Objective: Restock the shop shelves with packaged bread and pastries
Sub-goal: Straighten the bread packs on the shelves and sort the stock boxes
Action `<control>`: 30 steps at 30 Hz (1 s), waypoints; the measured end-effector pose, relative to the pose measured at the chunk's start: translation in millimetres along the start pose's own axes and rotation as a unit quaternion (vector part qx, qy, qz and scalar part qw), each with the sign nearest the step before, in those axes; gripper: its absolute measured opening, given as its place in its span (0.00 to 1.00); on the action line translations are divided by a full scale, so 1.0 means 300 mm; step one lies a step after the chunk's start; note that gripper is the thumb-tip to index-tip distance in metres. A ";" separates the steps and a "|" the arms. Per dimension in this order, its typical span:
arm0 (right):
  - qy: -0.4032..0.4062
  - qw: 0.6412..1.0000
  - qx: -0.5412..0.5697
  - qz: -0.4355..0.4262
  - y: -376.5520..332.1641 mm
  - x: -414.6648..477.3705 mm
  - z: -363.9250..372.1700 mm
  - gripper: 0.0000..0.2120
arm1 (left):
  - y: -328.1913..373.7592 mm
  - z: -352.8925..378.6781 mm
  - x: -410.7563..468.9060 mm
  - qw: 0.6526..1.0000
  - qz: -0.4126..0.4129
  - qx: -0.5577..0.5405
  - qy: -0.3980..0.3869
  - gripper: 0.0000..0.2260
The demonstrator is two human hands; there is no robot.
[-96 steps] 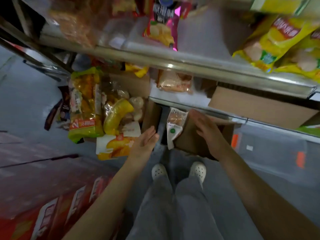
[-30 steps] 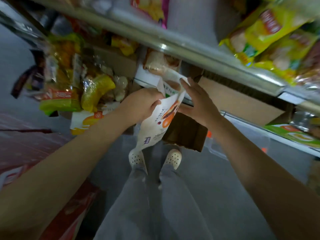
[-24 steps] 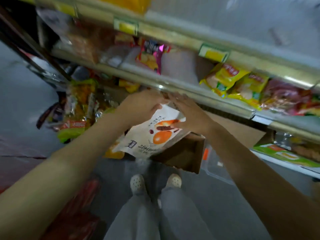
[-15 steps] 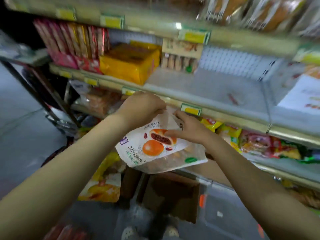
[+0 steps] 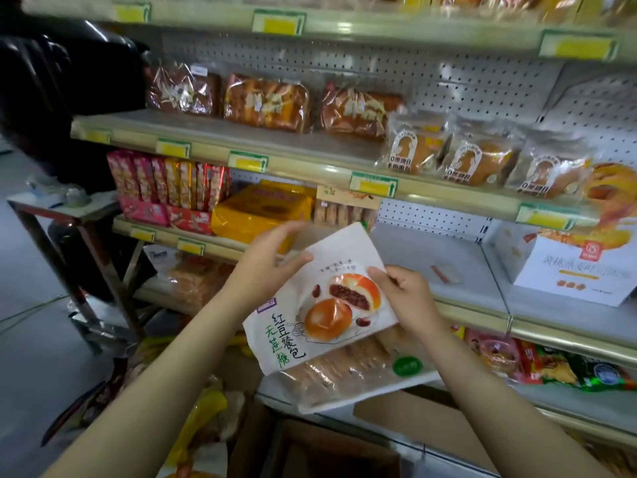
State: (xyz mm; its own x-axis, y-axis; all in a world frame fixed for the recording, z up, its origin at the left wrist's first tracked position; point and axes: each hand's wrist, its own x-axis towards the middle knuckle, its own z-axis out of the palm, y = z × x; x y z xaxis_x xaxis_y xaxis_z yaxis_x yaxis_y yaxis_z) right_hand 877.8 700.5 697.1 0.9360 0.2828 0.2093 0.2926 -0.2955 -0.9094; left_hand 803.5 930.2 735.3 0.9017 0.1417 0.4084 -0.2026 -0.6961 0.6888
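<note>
A white bread bag (image 5: 310, 305) printed with red-bean buns is held up in front of the shelves. My left hand (image 5: 265, 263) grips its upper left edge. My right hand (image 5: 403, 298) pinches its right edge. Under it a clear pack of sliced bread (image 5: 348, 374) with a green sticker is pressed against the bag; which hand carries it is hidden. Both packs hover before a bare grey stretch of the middle shelf (image 5: 424, 257).
Wrapped loaves (image 5: 265, 101) and round bun packs (image 5: 479, 160) fill the shelf above. A yellow box (image 5: 255, 212) and red snack packs (image 5: 165, 188) sit left of the gap, a white carton (image 5: 572, 267) right. Open cardboard boxes (image 5: 327, 453) stand on the floor below.
I took the bun bag and the bread pack out of the floor box, then raised them from knee height up to the middle shelf. My view tilted upward with them.
</note>
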 end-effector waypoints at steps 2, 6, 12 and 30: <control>0.018 0.999 0.036 0.022 -0.015 -0.010 -0.005 0.14 | -0.088 -0.018 -0.051 0.997 -0.064 -0.031 0.013 0.30; 0.049 0.995 0.084 0.026 -0.056 -0.041 -0.008 0.13 | -0.227 -0.031 -0.120 0.981 -0.177 -0.063 0.039 0.53; 0.117 0.972 0.199 0.049 -0.088 -0.116 -0.068 0.09 | -0.281 -0.026 -0.177 0.926 -0.235 -0.289 -0.068 0.63; 0.282 0.902 0.276 0.173 0.078 -0.472 -0.689 0.16 | 0.212 0.498 -0.216 0.849 -0.166 -0.415 -0.282 0.20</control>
State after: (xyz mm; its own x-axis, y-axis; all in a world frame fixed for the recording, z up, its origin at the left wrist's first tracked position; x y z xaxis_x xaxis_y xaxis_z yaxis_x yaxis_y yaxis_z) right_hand 792.5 465.0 720.3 0.9488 -0.2944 -0.1143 -0.0332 0.2670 -0.9631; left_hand 789.3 771.6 663.2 0.9536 -0.2898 -0.0815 0.1105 0.0854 0.9902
